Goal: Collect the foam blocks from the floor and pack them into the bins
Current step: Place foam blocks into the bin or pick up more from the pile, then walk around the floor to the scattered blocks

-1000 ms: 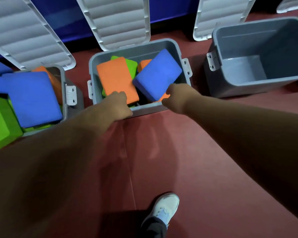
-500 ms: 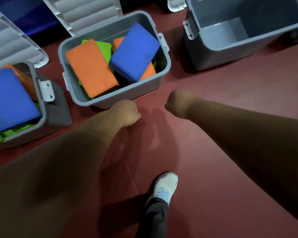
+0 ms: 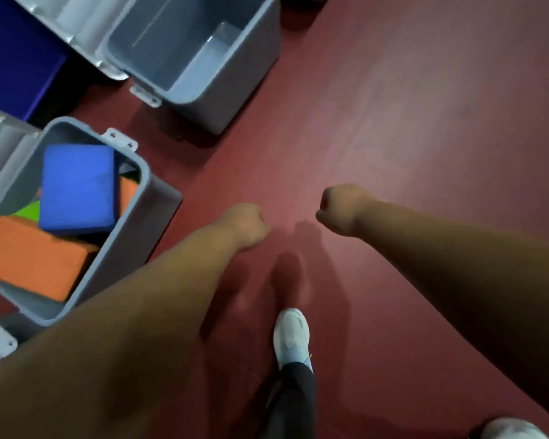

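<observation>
A grey bin at the left holds a blue foam block, an orange block, a second orange one and a sliver of green. A second grey bin stands at the top with nothing in it. My left hand and my right hand hang over the bare red floor, both with fingers curled and holding nothing. They sit to the right of the filled bin, apart from it. No loose blocks show on the floor in view.
White bin lids lean against a blue wall at the top left. My white shoe and dark trouser leg are below the hands; another shoe shows at the bottom right. Red floor stretches to the right.
Both hands have come off the filled bin's front rim and pulled back over the floor. The view has swung right, so the bins slid to the left and the leftmost bin left the frame.
</observation>
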Tool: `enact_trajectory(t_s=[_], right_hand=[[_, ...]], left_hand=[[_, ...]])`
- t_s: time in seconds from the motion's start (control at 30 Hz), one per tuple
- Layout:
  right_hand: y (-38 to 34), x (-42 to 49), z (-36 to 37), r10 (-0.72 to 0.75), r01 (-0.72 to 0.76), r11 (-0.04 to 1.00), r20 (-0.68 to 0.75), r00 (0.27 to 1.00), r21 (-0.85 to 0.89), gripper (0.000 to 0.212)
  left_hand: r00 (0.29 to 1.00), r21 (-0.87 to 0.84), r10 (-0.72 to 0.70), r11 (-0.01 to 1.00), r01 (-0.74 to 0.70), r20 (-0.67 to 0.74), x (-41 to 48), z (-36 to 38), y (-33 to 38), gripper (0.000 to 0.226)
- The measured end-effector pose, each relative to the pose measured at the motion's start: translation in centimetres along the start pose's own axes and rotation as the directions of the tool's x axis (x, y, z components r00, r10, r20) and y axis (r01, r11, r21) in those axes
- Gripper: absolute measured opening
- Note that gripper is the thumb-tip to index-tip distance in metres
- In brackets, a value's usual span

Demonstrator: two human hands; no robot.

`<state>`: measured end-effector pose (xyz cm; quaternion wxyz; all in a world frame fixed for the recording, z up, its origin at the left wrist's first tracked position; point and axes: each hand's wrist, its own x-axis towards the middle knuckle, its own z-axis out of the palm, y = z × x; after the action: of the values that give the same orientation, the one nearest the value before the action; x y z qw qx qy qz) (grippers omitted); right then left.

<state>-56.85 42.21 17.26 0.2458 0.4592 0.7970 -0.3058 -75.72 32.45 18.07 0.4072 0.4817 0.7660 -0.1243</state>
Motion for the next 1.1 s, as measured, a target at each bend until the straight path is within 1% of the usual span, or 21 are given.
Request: enact_trajectory(t_s=[0.13,0.27,0.4,0.5,0.6,0.8,0.93,1.0,1.1], right_hand=[[11.2,-4.5,0.7,0.165,-0.160,0.975,-0.017,0.986,0.154,0.032],[21.7,-10.3,2.8,0.261,-0.247,0.929,-0.017,0.965,0.275,0.029],[32.3,-17.5,6.2,0.348,-0.321,0.872,-0.007,0.938,0.369,0.034],[40.6,-23.7,9.6,0.406,-0.379,0.814,0.035,0.913,0.441,0.035],[48.9,-29.9,13.3,0.482,-0.447,0.744,0.062,0.874,0.496,0.035],[63.5,-42.4,20.7,0.626,-0.568,0.567,0.136,0.768,0.597,0.036],[70.1,-49.8,25.2,0.692,-0.598,0.448,0.167,0.703,0.665,0.026],[72.5,-53.3,27.3,0.718,-0.605,0.393,0.181,0.673,0.692,0.029],[75.2,-58.3,30.3,0.755,-0.611,0.311,0.202,0.624,0.728,0.043]], left_hand=[[0.991,0.174,0.125,0.976,-0.131,0.046,0.8,2.0,11.2,0.035],[0.974,0.292,0.205,0.929,-0.225,0.099,0.3,5.8,23.1,0.036],[0.945,0.362,0.271,0.875,-0.321,0.184,-1.6,12.4,35.2,0.033],[0.913,0.403,0.310,0.825,-0.396,0.264,-3.4,18.8,43.8,0.032],[0.875,0.436,0.342,0.767,-0.470,0.342,-5.4,25.6,52.0,0.032],[0.775,0.484,0.387,0.618,-0.620,0.499,-10.6,38.6,67.0,0.034],[0.709,0.517,0.400,0.491,-0.701,0.581,-14.5,46.1,75.3,0.033],[0.681,0.541,0.392,0.415,-0.731,0.619,-16.6,49.6,78.9,0.034],[0.644,0.562,0.398,0.316,-0.764,0.653,-19.6,54.3,83.7,0.036]])
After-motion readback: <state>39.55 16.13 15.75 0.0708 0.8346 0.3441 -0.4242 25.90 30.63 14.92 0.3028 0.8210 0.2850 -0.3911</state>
